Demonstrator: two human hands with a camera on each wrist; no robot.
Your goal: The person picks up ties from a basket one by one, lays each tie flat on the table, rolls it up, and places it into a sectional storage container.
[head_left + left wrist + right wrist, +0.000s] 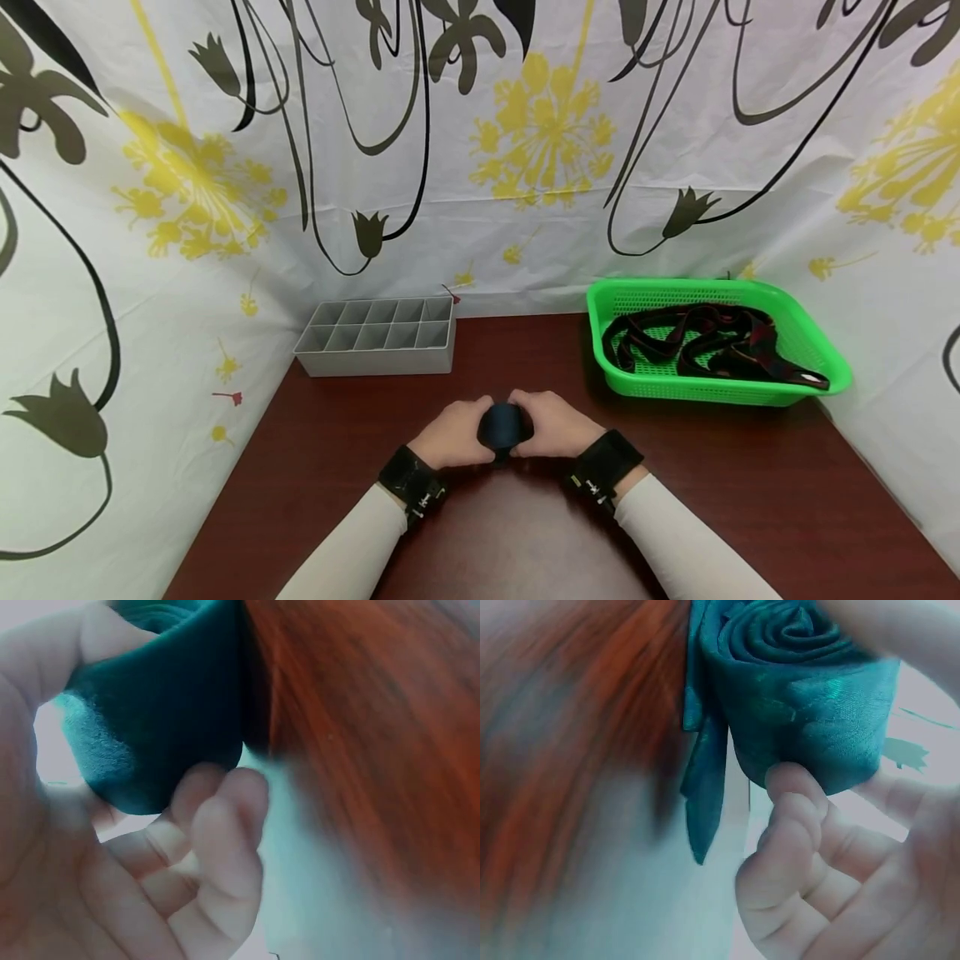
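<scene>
**Teal fabric roll held between two hands at the desk's near middle**

Teal cloth, wound into a tight roll [502,427], sits between both hands just above the dark red-brown desk [750,500], around the middle of its near half. The left hand [452,433] grips it from the left; the left wrist view shows its fingers [217,825] curled under the roll, with the thumb pressed on the upper side. The right hand [553,425] grips it from the right; in the right wrist view its fingers [795,817] are curled together against the underside of the roll and the thumb lies across the top. That same view shows the spiral end of the roll [795,630] and a loose pointed tail of cloth [705,795] hanging down from it. Whether the roll touches the desk I cannot tell.

Each wrist carries a black strap, and both sleeves are pale. A grey divided tray [378,336] stands at the far left edge of the desk, against the patterned curtain [540,125]. A green mesh basket [817,350] sits at the far right corner, with dark straps [705,337] lying coiled inside it
</scene>
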